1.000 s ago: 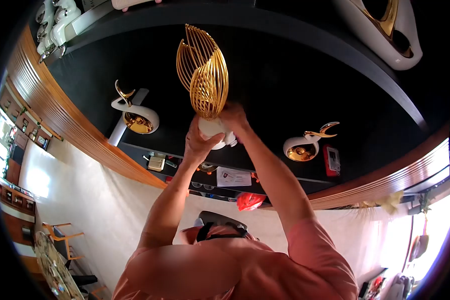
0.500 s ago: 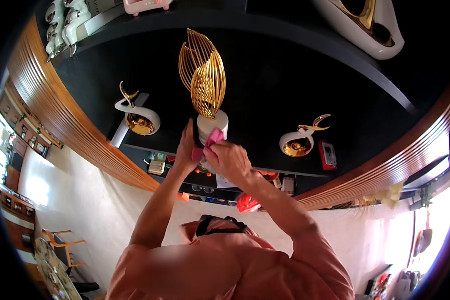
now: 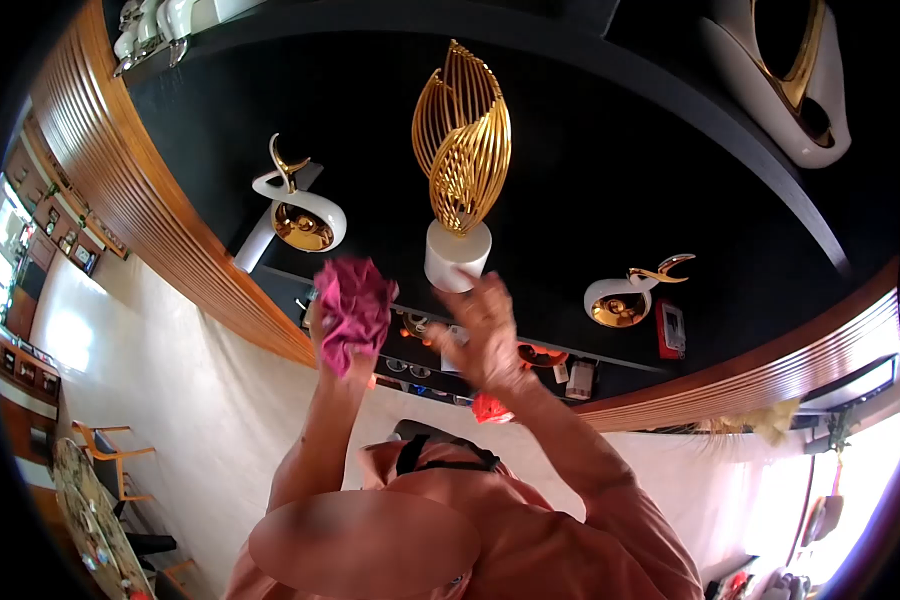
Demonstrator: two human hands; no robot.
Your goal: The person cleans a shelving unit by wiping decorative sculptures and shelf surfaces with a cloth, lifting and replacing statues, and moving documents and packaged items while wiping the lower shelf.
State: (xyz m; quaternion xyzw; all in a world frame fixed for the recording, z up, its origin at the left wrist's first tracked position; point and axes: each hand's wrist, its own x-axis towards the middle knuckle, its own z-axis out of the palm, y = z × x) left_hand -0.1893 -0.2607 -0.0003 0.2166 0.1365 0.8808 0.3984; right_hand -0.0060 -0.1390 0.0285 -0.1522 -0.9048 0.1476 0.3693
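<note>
The pink cloth [image 3: 355, 310] has been carried away from the gold sculpture [image 3: 468, 150], bunched in the left hand [image 3: 319, 332], its fingers mostly hidden. The right hand [image 3: 488, 335] is spread open at the white base [image 3: 457, 256]; contact cannot be told.

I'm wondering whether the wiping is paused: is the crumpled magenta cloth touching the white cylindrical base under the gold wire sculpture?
Apart. The head view shows the black surface between the cloth and the base.
</note>
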